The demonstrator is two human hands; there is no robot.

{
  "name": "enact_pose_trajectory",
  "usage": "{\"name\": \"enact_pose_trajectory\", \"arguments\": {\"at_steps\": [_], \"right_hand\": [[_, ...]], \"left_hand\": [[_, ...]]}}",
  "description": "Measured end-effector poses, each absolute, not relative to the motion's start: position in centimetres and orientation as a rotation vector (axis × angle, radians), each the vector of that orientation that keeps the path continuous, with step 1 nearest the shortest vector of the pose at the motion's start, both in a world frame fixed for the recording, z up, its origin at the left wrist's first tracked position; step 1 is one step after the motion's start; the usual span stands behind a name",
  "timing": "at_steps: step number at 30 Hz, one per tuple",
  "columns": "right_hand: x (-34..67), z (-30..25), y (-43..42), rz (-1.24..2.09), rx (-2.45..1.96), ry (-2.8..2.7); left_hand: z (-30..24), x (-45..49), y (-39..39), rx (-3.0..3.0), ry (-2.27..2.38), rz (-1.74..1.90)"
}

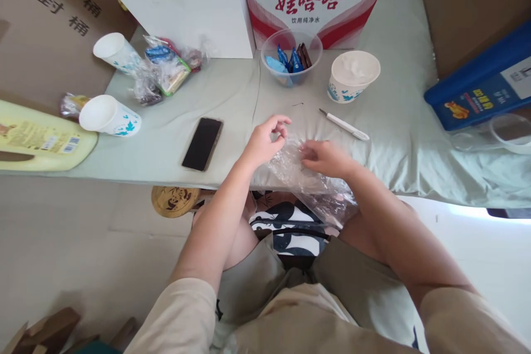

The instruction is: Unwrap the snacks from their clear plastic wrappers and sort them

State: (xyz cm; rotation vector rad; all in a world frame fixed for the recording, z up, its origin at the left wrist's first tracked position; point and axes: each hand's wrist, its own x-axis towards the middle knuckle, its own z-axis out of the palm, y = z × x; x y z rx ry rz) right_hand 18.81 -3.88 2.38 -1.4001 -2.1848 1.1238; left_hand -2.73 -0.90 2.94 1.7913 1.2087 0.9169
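A crinkled clear plastic bag [292,168] lies at the table's front edge and hangs over it toward my lap. My left hand [266,139] is at the bag's left side, fingers loosely curved and apart from the thumb, with nothing visible in them. On the other side, the fingers of my right hand [326,158] are bent closed on the plastic. A white pen-shaped tool [346,125] with a dark thin tip lies just beyond my right hand. Beyond my left hand is a small dark thread-like bit [297,104].
Behind stand a clear bowl [292,78] with blue and brown packets and a paper cup [352,91] with whitish contents. Leftward are a phone [203,144], two tipped paper cups, wrapped snacks [166,69] and a yellow jug [45,135]. A blue container [477,86] stands right; boxes line the back.
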Motion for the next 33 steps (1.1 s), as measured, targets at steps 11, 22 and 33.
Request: {"name": "enact_pose_trajectory", "arguments": {"at_steps": [11,22,33], "right_hand": [[16.9,1.0,-2.5,1.356,-1.26,-1.067],[18.1,1.3,-2.6,1.582,-1.24,-1.105],[19.4,1.3,-2.6,1.469,-1.129,-0.961]], "left_hand": [[3.1,-1.9,-0.6,0.803,1.083,0.769],[3.1,-1.3,-0.1,1.029,1.309,0.706],[3.6,-1.5,-0.6,0.983,1.076,0.728]]}}
